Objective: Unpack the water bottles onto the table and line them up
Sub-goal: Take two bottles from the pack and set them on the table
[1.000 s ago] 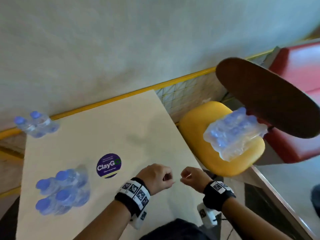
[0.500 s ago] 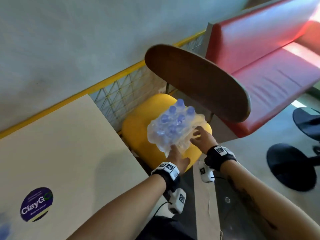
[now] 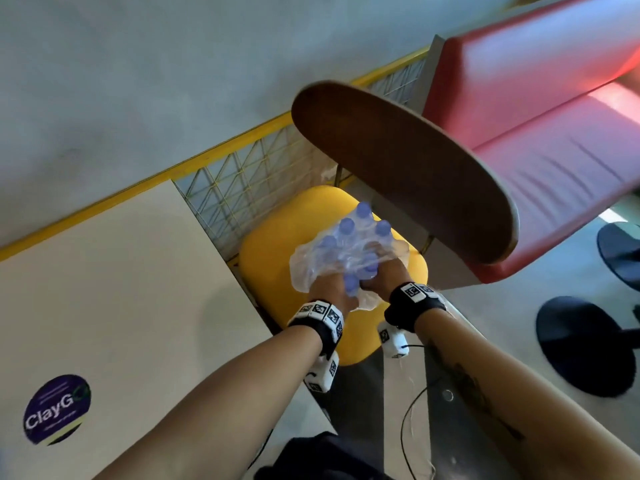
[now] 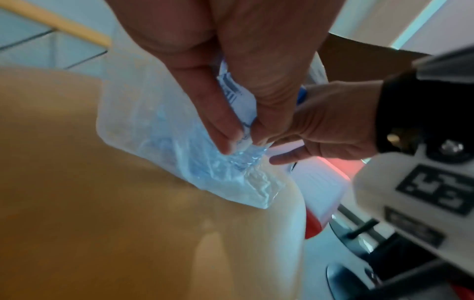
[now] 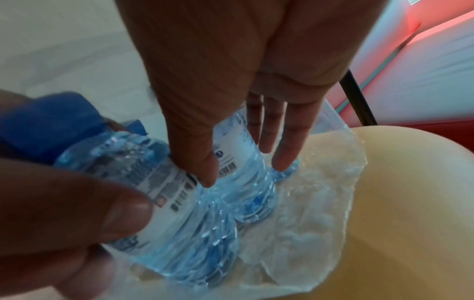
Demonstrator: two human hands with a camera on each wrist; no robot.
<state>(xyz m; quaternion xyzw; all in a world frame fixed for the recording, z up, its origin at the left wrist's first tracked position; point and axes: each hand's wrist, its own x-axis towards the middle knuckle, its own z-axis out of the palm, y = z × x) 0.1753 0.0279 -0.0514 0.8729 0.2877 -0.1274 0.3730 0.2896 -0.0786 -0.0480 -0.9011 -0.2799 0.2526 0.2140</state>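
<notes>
Gripping the shrink-wrapped pack of water bottles [image 3: 349, 251] with both hands right now; it sits on the yellow chair seat [image 3: 273, 258] in the middle of the head view, tucked under the dark brown chair back [image 3: 398, 168]; the table [image 3: 121, 289] I need to reach fills the left side of the frame, with a purple ClayGo sticker [image 3: 57, 408] down at lower left

My left hand [image 3: 330, 289] has its fingers curled round the near bottle, thumb pinching it in the left wrist view; my right hand [image 3: 384, 271] is clamped on the next bottle along, thumb on one side and fingers down the other, which the right wrist view shows pretty clearly

What worries me; the plastic wrap [image 5: 307, 203] looks torn open and loose, bunched up at the right of that wrist view, so I doubt it holds the bundle together anymore; if I lift by just these two bottles, the rest could slide out and roll off the rounded seat to the floor; the seat edge curves away at lower right too, so a nudged pack could tip over it; lifting high also risks knocking the caps into that chair back; I'd guess scooping from under the base or pulling bottles out a couple at a time is safer
</notes>
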